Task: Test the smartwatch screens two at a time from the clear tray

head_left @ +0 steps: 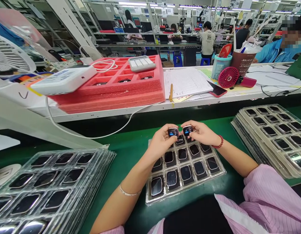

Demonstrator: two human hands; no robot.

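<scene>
My left hand (pixel 162 140) holds a smartwatch (pixel 173 132) with no strap, its screen lit and showing a blue button. A second lit smartwatch (pixel 188 130) is gripped in my right hand (pixel 201 132), the thumb at the lower edge of its screen. Both watches are side by side above the far edge of a clear plastic tray (pixel 186 189). Rows of dark-screened watch cases (pixel 185 172) sit in that tray's pockets. My hands cover part of its back rows.
Stacked trays of watch cases stand left (pixel 53 182) and right (pixel 274 136) on the green bench (pixel 126 182). The shelf (pixel 111 112) ahead carries red foam (pixel 111 97), a white device (pixel 65 79), papers (pixel 186 83), a phone (pixel 217 89), a small fan (pixel 228 77) and cups. A white cable (pixel 111 135) hangs down. Other people sit beyond.
</scene>
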